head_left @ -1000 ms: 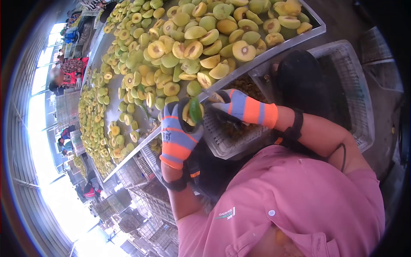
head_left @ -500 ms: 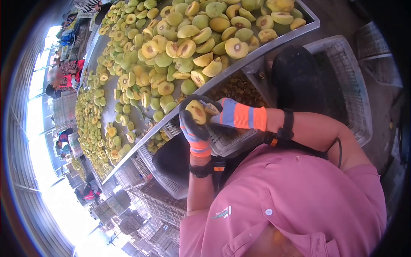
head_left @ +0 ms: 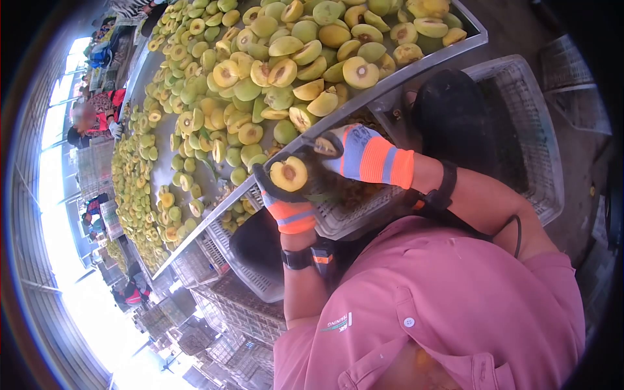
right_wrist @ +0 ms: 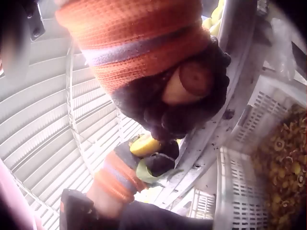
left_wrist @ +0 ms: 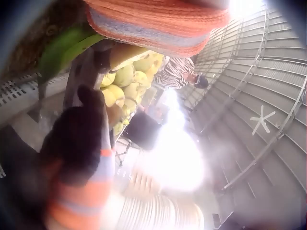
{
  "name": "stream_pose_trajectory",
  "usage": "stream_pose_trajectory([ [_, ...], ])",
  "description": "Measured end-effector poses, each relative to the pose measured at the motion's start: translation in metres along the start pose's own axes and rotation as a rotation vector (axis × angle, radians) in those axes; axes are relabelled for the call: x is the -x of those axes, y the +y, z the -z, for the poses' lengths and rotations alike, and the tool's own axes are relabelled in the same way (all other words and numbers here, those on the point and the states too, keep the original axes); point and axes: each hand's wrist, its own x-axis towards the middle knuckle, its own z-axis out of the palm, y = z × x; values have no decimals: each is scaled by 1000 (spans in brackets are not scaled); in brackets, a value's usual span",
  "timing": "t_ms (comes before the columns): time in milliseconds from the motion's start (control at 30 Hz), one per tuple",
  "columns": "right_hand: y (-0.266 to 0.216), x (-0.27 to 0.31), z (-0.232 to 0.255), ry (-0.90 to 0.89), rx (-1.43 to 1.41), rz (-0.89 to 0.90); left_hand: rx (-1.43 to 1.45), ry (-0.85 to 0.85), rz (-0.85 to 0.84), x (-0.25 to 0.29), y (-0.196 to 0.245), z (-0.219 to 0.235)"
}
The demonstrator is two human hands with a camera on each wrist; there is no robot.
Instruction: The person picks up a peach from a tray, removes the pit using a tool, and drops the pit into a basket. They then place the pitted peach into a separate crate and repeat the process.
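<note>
The gloved left hand (head_left: 290, 203) holds a halved yellow fruit (head_left: 288, 174), its round brown centre facing up in the head view. A green leaf (right_wrist: 153, 176) shows by the left hand's dark fingers in the right wrist view, and this leaf (left_wrist: 64, 51) is large in the left wrist view. Just right of the fruit and apart from it, the gloved right hand (head_left: 364, 155) curls round a brown wooden handle (right_wrist: 191, 81), whose round end faces the right wrist camera. What the handle belongs to is mostly hidden.
A metal-edged table (head_left: 416, 64) bears many halved green and yellow fruits. Below its edge, a crate (right_wrist: 242, 191) contains brown pieces. Another pale crate (head_left: 543, 130) stands at the right. Stacked crates and several people are in the background at the left.
Since half a second ago, the hands have drawn apart. The fruit's cut face now shows, with the left hand slightly further left. Earlier, a leaf lay over the fruit in the left hand.
</note>
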Motion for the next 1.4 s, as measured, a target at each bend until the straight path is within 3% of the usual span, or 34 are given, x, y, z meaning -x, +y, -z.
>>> stream_pose_trajectory([
  [33,2,-3,-3,33,-66,57,-194,10,-99,2,-1,2],
  [100,3,-4,-8,65,-174,119,-944,-109,-475,6,1,2],
  [167,1,-6,-13,55,-253,137,-898,-89,-515,11,5,-6],
  [233,0,-5,-13,66,-241,129,-713,-128,-332,10,19,-20],
  [300,-1,-5,-17,99,-256,146,-962,-197,-513,7,18,-18],
  [400,3,-9,-23,105,-133,164,-1112,-195,-615,6,8,-14],
  [500,3,-10,-31,139,55,199,-1115,-160,-647,4,-3,-13],
  [567,-22,4,-9,-33,61,237,-606,-124,-326,-3,-14,-3],
  [600,-30,11,-2,-121,65,256,-98,-89,5,-11,-9,-3],
  [633,-18,14,-19,-137,67,399,414,-45,326,-13,-3,-4],
  [700,-12,13,-22,-293,59,221,307,53,271,-9,9,-9],
  [767,-3,12,-25,-231,-397,106,165,63,189,-9,18,-10],
  [800,-1,9,-24,-193,-617,50,-80,-5,22,-9,15,-6],
  [900,2,4,-23,-245,-648,-187,-911,-130,-572,-5,14,0],
  [967,3,6,-26,-295,-550,-264,-599,-47,-400,0,8,-5],
  [1033,0,6,-21,-308,-499,-287,-116,-5,-51,3,18,-23],
  [1300,0,10,-32,-225,-407,-200,-198,30,-92,10,26,-44],
  [1400,3,8,-28,-300,-398,-215,-294,6,-189,10,23,-44],
])
